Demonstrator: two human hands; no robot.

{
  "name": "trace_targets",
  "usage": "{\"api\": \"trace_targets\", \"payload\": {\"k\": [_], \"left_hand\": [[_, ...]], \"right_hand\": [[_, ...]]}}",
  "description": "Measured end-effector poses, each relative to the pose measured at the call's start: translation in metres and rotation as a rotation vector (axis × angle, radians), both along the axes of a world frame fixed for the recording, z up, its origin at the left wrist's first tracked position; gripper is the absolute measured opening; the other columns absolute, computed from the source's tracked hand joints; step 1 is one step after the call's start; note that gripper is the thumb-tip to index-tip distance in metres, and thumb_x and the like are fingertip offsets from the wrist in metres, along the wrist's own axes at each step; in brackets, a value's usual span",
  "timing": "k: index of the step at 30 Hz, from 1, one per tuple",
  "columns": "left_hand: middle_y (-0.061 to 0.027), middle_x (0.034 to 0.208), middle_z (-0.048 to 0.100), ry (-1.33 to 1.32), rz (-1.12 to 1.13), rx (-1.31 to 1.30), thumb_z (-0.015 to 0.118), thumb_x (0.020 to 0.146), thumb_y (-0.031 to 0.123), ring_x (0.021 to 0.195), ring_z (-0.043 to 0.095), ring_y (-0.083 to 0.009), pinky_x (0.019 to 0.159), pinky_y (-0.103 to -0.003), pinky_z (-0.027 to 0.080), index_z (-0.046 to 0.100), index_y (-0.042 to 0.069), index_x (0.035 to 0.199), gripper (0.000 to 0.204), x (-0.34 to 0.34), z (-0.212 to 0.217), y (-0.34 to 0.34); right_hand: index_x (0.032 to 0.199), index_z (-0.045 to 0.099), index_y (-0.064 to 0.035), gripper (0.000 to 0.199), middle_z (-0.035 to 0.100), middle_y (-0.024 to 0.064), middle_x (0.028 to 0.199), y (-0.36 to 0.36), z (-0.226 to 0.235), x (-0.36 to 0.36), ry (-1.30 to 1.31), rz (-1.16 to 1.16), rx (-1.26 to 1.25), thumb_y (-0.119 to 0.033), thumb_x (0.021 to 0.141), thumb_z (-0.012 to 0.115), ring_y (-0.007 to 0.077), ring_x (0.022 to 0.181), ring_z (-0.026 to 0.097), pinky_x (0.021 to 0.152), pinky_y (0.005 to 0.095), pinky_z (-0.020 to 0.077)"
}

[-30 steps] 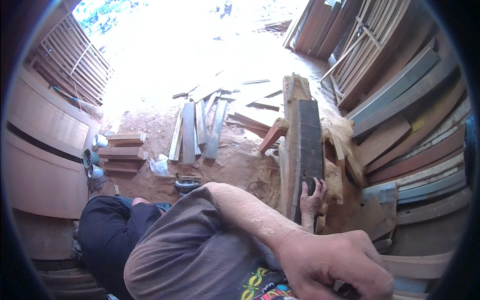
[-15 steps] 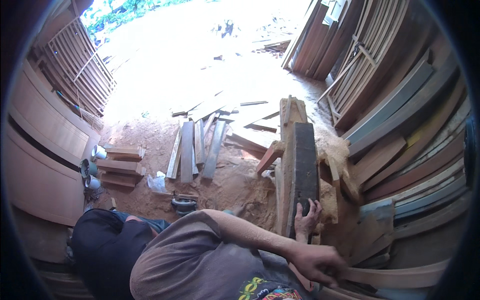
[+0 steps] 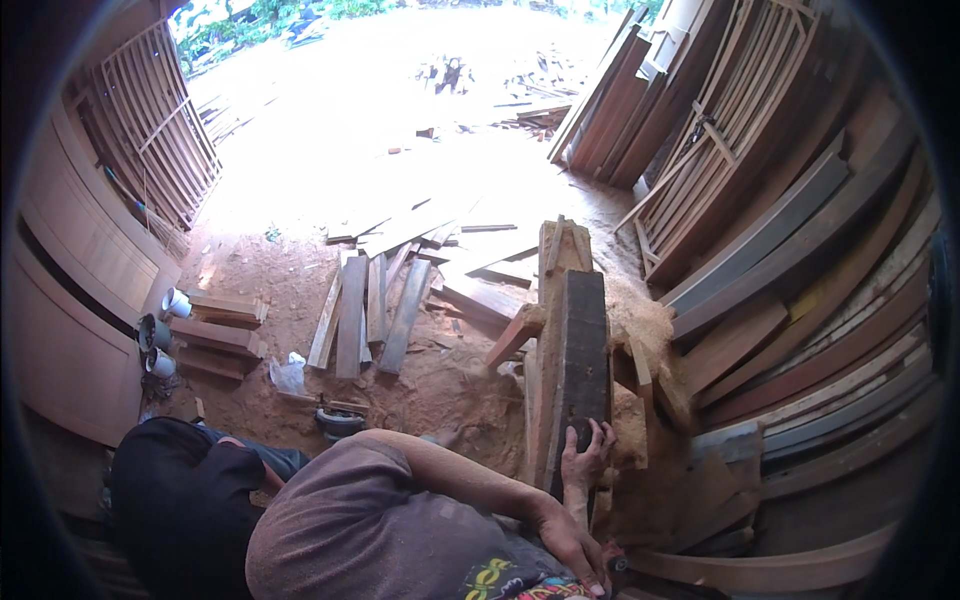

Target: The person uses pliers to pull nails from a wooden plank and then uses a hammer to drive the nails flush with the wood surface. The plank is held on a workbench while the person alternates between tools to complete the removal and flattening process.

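My right hand (image 3: 588, 455) lies on the near part of a long dark wooden beam (image 3: 583, 340), thumb and fingers curved round a small dark rounded piece (image 3: 584, 437) on its top. Crossing in front of my chest, my left arm brings my left hand (image 3: 572, 548) beside the right wrist. Its fingers look stretched downward, with nothing visible in them. Close by is a reddish thing with a round dark end (image 3: 617, 562), too small to name. A lighter timber support (image 3: 551, 380) runs along the beam's left side.
At lower left another person in dark clothing (image 3: 180, 510) bends low. Loose planks (image 3: 352, 315) and stacked wood blocks (image 3: 215, 335) lie on the sawdust-covered floor. Pots (image 3: 155, 333) stand by panels on the left. Many boards (image 3: 800, 370) lean along the right side, near a sawdust heap (image 3: 640, 330).
My left hand has come left and slightly down, toward my right wrist, and its fingers look straighter. My right hand stays on the beam. The whole view has shifted a little.
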State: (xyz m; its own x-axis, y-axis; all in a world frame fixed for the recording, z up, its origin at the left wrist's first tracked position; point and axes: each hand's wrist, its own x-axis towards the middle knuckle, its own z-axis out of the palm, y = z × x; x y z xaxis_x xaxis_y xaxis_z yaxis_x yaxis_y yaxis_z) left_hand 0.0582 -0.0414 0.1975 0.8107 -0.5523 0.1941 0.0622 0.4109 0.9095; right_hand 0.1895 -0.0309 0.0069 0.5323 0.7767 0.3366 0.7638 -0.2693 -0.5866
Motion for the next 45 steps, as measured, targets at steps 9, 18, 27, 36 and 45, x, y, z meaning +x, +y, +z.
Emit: {"api": "trace_targets", "payload": {"k": [9,18,27,36,45], "left_hand": [[-0.0177,0.137,0.07,0.018,-0.007,0.093,0.062,0.113,0.044,0.132,0.06,-0.0242,0.115,-0.039,0.046,0.068,-0.009,0.137,0.058,-0.002,0.005,0.009],[-0.0138,0.122,0.075,0.009,0.049,0.168,0.068,0.111,0.041,0.119,0.067,-0.0233,0.106,-0.038,0.052,0.072,-0.004,0.13,0.049,0.007,-0.011,0.006],[-0.0129,0.118,0.077,-0.062,0.127,0.146,0.066,0.112,0.042,0.113,0.068,-0.02,0.1,-0.038,0.053,0.076,-0.002,0.125,0.047,-0.006,0.015,0.016],[-0.004,0.082,0.064,-0.037,0.137,0.221,0.071,0.11,0.039,0.087,0.059,-0.013,0.084,-0.036,0.049,0.074,0.002,0.091,0.042,0.002,0.0,0.017],[-0.0016,0.087,0.07,-0.071,0.183,0.06,0.073,0.108,0.037,0.089,0.062,-0.01,0.084,-0.032,0.051,0.075,0.0,0.097,0.038,0.001,-0.008,0.011]], "right_hand": [[0.135,0.068,-0.0142,0.05,0.057,0.0152,0.146,-0.001,-0.002,0.001,-0.002,-0.035,-0.012,-0.038,0.093,0.083,0.0402,0.136,0.057,0.11,0.0527,0.05],[0.135,0.067,-0.015,0.051,0.056,0.0163,0.147,-0.002,-0.002,0.002,-0.049,-0.034,-0.043,-0.04,0.094,0.082,0.0413,0.136,0.057,0.11,0.0542,0.0508],[0.135,0.067,-0.015,0.051,0.056,0.0165,0.146,-0.001,-0.002,0.002,0.023,-0.043,-0.038,-0.04,0.093,0.082,0.0413,0.137,0.056,0.109,0.0546,0.0512],[0.133,0.067,-0.0141,0.049,0.057,0.0167,0.146,-0.001,-0.002,0.002,0.026,-0.029,-0.003,-0.039,0.094,0.082,0.0415,0.136,0.057,0.109,0.0539,0.0513],[0.134,0.067,-0.0143,0.049,0.056,0.0162,0.146,-0.003,-0.001,0.004,-0.011,-0.041,-0.039,-0.039,0.094,0.082,0.041,0.137,0.056,0.111,0.0539,0.0491]]}}
